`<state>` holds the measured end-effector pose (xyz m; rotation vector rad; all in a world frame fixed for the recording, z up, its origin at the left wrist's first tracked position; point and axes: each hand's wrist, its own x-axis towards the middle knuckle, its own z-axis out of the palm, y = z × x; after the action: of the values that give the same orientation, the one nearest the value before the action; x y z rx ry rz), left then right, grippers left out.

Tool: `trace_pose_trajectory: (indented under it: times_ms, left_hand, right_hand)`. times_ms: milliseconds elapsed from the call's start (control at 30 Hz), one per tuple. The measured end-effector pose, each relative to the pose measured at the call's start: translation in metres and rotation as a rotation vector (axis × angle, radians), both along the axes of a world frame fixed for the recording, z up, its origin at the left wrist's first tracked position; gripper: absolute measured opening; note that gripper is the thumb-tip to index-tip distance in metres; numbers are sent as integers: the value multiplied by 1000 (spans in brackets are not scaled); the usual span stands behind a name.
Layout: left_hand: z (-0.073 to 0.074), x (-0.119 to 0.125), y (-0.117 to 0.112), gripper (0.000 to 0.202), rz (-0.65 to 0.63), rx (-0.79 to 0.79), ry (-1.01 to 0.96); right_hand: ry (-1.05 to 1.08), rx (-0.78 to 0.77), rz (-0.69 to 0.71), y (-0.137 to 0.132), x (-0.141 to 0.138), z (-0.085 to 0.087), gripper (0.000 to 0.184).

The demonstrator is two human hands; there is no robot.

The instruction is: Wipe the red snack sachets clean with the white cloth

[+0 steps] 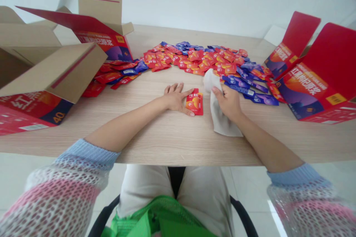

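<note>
A glossy red foil sachet [194,102] lies flat on a pale wood-grain table [167,144], touched along its left edge by the fingertips of a person's left hand [176,98], which rests open with fingers spread, not clamped on it. Just right of the sachet, the person's right hand [226,101] has its fingers drawn together, clamped on a crumpled white cloth [222,118]. Beyond the sachet sits a loose spread of red and blue-purple sachets [200,59]. Well left of the sachet stand 2 open red cardboard cartons [36,107], one marked 40, with tan inner flaps. Well to its right stand 2 more open red cardboard cartons [314,85].
</note>
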<state>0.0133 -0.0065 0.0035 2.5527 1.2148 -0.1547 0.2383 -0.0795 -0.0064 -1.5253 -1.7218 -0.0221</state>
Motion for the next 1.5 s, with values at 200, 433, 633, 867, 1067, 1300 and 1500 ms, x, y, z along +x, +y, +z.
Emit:
trace_pose_trajectory:
  times_ms: [200, 433, 633, 867, 1067, 1300, 1500]
  left_hand:
    - [-3, 0, 2, 118, -2, 25, 23]
    - [2, 1, 0, 122, -28, 7, 26]
    - [6, 2, -1, 125, -13, -37, 50]
    - [5, 2, -1, 120, -3, -28, 53]
    - [4, 1, 0, 120, -2, -44, 28]
    - [3, 2, 1, 119, 8, -47, 71]
    - [7, 1, -2, 123, -22, -32, 65]
  right_hand:
    - [-244, -302, 293, 8, -25, -13, 52]
    - [-310, -284, 481, 0, -23, -9, 47]
    - [-181, -314, 379, -16, -38, 7, 37]
    - [269, -427, 400, -15, -10, 8, 51]
    - [439, -134, 260, -6, 15, 15, 44]
    - [-76, -243, 356, -2, -4, -5, 48]
    - [-338, -312, 484, -5, -17, -2, 49]
